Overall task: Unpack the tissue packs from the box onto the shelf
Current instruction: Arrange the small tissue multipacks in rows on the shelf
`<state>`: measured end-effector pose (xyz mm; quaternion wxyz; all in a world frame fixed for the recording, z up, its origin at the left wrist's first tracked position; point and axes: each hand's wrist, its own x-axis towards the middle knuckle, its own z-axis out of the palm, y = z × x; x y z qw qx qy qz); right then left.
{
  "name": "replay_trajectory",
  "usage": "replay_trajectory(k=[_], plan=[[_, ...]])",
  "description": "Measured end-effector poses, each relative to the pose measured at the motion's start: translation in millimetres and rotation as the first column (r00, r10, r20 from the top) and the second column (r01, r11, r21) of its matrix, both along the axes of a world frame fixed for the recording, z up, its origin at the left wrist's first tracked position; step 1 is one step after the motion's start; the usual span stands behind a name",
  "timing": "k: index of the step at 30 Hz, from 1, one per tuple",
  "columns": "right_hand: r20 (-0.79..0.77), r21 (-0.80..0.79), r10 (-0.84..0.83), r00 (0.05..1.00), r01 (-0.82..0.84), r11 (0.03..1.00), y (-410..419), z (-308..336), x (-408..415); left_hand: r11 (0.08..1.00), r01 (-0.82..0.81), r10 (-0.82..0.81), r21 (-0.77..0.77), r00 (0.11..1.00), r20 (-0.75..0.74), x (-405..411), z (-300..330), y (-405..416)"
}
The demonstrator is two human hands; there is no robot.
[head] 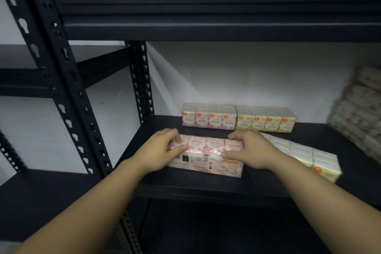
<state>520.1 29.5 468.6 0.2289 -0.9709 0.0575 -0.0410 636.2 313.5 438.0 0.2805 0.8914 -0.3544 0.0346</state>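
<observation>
A pink tissue pack [206,154] lies near the front of the black shelf [206,189]. My left hand [162,148] grips its left end, fingers over the top and thumb on the near face. My right hand [249,150] grips its right end the same way. Right of it a yellow and white tissue pack [305,154] lies slanted on the shelf. At the back, against the wall, stand another pink pack [209,118] and a yellow pack [266,120] side by side. The box is out of view.
A blurred stack of wrapped tissue packs [358,111] leans at the right end of the shelf. A black shelf board [206,18] runs overhead. Perforated black uprights [68,88] stand at the left, with a second shelving unit [41,192] beyond them.
</observation>
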Motion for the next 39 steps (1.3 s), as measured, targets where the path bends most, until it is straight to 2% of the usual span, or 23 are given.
replay_trajectory(k=[2, 5, 6, 8, 10, 12, 16, 21, 23, 25, 27, 29, 31, 33, 37, 39], plan=[[-0.009, -0.021, -0.009, 1.000, 0.009, 1.000, 3.8, -4.3, 2.6, 1.000, -0.014, 0.015, 0.010, 0.998, -0.066, 1.7, 4.1, -1.8], [-0.020, -0.051, -0.048, 0.999, 0.047, 0.998, 9.2, -10.1, 6.8, 0.989, -0.082, 0.107, 0.123, 0.972, -0.210, 7.2, 9.1, -6.3], [-0.007, -0.045, -0.055, 0.998, 0.055, 0.997, 10.1, -10.5, 8.2, 0.988, -0.091, 0.119, 0.124, 0.963, -0.241, 8.2, 10.4, -7.1], [0.048, -0.011, -0.059, 0.997, 0.060, 0.998, 10.2, -8.9, 8.9, 0.995, -0.103, 0.104, 0.015, 0.961, -0.256, 9.4, 10.7, -6.4], [0.114, 0.008, -0.053, 0.992, 0.053, 0.999, 9.9, -6.9, 6.4, 0.983, -0.140, 0.113, -0.119, 0.971, -0.209, 7.9, 11.1, -2.0], [0.166, -0.006, -0.039, 0.985, 0.041, 0.999, 12.1, -6.3, 2.4, 0.975, -0.149, 0.124, -0.168, 0.981, -0.148, 7.8, 7.8, 2.4], [0.142, -0.015, 0.014, 0.990, -0.012, 1.000, 17.3, -10.5, -1.8, 0.978, -0.133, 0.124, -0.159, 0.990, -0.067, 5.5, -0.7, 2.8], [0.198, -0.004, 0.057, 0.979, -0.057, 0.998, 15.5, -10.8, -3.1, 0.989, -0.082, 0.070, -0.124, 0.993, -0.099, -0.3, -3.2, 5.3], [0.162, -0.037, 0.064, 0.985, -0.059, 0.998, 15.3, -12.2, -1.4, 0.989, -0.083, 0.072, -0.120, 0.993, -0.098, 0.7, -4.5, 7.0], [0.123, -0.034, 0.047, 0.991, -0.043, 0.998, 16.5, -12.3, -0.5, 0.980, -0.159, 0.156, -0.120, 0.987, -0.033, 2.3, -5.3, 4.4], [0.109, 0.014, 0.035, 0.993, -0.037, 0.999, 19.2, -11.3, -1.3, 0.941, -0.314, 0.323, -0.123, 0.945, 0.060, -0.5, -4.8, -3.3], [0.089, 0.078, 0.034, 0.995, -0.041, 0.996, 24.2, -10.0, -3.3, 0.922, -0.370, 0.382, -0.118, 0.918, 0.105, -7.6, -5.6, -14.2], [0.090, 0.116, 0.038, 0.995, -0.048, 0.992, 27.4, -11.0, -2.8, 0.946, -0.292, 0.300, -0.140, 0.953, 0.036, -16.3, -9.8, -22.8], [0.105, 0.147, 0.027, 0.994, -0.042, 0.988, 27.4, -13.7, -0.2, 0.953, -0.227, 0.210, -0.203, 0.972, -0.102, -26.9, -11.4, -27.7], [0.090, 0.202, 0.061, 0.994, -0.078, 0.976, 30.7, -19.4, 7.0, 0.950, -0.202, 0.125, -0.238, 0.945, -0.302, -42.9, -17.0, -32.3], [0.092, 0.242, 0.066, 0.994, -0.087, 0.966, 35.7, -18.3, 10.9, 0.961, -0.121, 0.021, -0.250, 0.929, -0.370, -46.8, -18.8, -30.7]])
